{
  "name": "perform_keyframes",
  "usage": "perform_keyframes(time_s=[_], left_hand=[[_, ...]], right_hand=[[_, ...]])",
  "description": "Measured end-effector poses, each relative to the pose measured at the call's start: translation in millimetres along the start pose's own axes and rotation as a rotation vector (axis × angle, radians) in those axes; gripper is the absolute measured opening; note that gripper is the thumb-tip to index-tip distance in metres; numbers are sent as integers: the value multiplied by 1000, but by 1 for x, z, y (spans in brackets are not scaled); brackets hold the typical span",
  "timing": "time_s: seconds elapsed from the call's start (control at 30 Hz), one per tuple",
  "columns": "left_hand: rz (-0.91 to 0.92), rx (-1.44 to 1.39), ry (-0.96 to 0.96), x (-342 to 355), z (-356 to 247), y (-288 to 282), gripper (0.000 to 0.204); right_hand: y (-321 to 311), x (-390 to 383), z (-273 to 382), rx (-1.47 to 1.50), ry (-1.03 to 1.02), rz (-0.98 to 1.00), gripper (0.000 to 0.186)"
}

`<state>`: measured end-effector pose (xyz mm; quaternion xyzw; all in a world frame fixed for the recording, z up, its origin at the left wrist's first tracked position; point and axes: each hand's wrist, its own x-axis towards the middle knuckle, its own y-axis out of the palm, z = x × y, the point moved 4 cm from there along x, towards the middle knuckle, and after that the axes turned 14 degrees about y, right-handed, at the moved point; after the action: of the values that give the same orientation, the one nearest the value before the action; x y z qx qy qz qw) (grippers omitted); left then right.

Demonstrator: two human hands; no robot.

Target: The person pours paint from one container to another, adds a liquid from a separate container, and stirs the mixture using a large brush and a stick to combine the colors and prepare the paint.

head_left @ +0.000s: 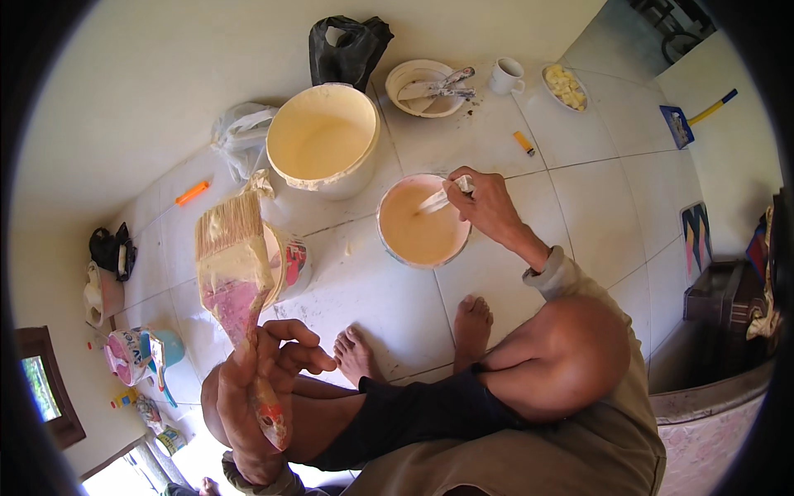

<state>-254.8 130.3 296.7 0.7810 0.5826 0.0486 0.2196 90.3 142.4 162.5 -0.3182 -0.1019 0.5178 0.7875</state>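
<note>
Upright in my left hand (266,368) is a wide paintbrush (236,285), its fingers wrapped round the handle. The bristles point up and are caked with cream paint. My right hand (490,205) grips a white stick-like stirrer (433,202); its lower end dips into cream paint (418,236) in a small bucket (387,250) on the floor. What the sunken end looks like is hidden. Behind the brush, partly covered by it, stands another small tub (296,266) with a coloured print. A large cream-stained bucket (331,183) stands just beyond.
Along the wall lie a black plastic bag (361,54), a bowl with paint-smeared scrapers (397,78), a white mug (506,77) and a plate of pale yellow pieces (565,88). An orange lighter (523,144) and an orange cutter (192,193) rest on the tiles (389,306).
</note>
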Motion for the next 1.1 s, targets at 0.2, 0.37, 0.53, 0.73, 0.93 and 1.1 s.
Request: perform_keyframes(time_s=[0.2,0.37,0.53,0.73,0.93,1.1], left_hand=[[28,30,-28,-5,-9,-1,42],[31,-7,-57,2,3,-1,43],[14,15,-41,-2,-7,0,42],[2,0,-39,1,-4,-1,41],[27,24,-68,1,-6,3,43],[15,56,-82,1,-5,-1,46]], right_hand=[[8,-20,0,-373,-179,-103,25],[7,-19,-23,217,322,95,23],[0,-8,-15,168,125,-27,28],[4,-20,-14,-32,153,73,22],[-7,-11,-13,-81,29,-140,21],[7,-16,-13,24,63,-16,21]])
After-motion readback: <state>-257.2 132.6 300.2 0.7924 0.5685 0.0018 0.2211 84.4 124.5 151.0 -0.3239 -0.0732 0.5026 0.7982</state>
